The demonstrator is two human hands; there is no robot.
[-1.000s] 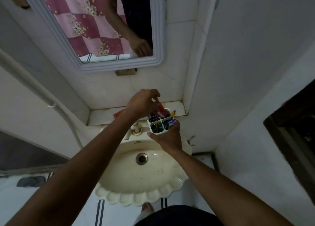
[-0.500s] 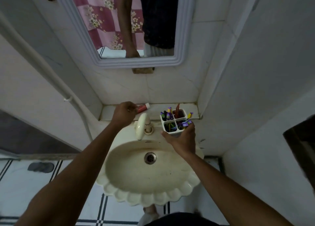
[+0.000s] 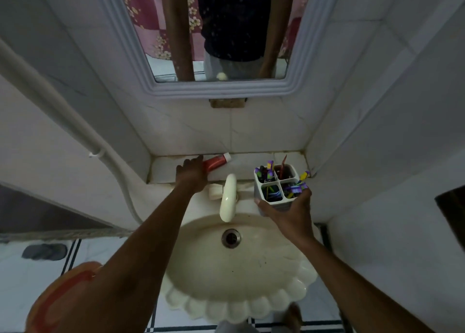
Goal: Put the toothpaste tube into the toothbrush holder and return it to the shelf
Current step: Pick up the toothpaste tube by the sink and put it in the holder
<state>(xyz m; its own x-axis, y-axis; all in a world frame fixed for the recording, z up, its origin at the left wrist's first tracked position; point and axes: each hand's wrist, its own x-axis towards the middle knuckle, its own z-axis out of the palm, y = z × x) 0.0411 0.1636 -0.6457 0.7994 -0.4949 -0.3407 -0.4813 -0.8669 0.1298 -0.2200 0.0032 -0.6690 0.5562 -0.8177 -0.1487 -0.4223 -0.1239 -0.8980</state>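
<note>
A cream scalloped sink (image 3: 236,277) is seen below a white tiled shelf (image 3: 251,160). A white four-compartment toothbrush holder (image 3: 278,183), filled with coloured brushes, is gripped from beneath by the right hand (image 3: 289,213) above the sink's right edge. The red, white-capped toothpaste tube (image 3: 216,162) is lying on the shelf, its near end clasped by the left hand (image 3: 192,173)

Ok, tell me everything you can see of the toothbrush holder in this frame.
The toothbrush holder is a white, plastic-looking square caddy split by a cross divider into four compartments. Purple, yellow and dark-handled brushes stand in it, and a reddish stick rises from the far right compartment. It is upright, held from below and the side in the grip of the right hand, above the sink edge, right of the tap, just in front of the shelf, apparently off it.
</note>
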